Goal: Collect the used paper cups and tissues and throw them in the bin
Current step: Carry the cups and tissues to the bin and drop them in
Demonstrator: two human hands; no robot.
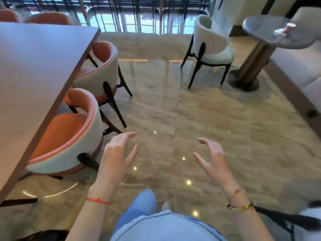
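My left hand point(118, 153) and my right hand point(211, 158) hover in front of me over the shiny floor, fingers spread, nothing in either. At the far right a small round grey table point(260, 30) carries a blurred white and red thing point(284, 30), perhaps a crumpled paper cup or tissue; it is too blurred to tell. Both hands are far from it. No bin is in view.
A long pale table point(34, 70) runs along the left with orange and white chairs point(69, 136) tucked beside it. A white chair point(211, 49) stands by the round table. A light sofa point(298, 66) lines the right edge. Polished marble floor point(173, 110) lies ahead.
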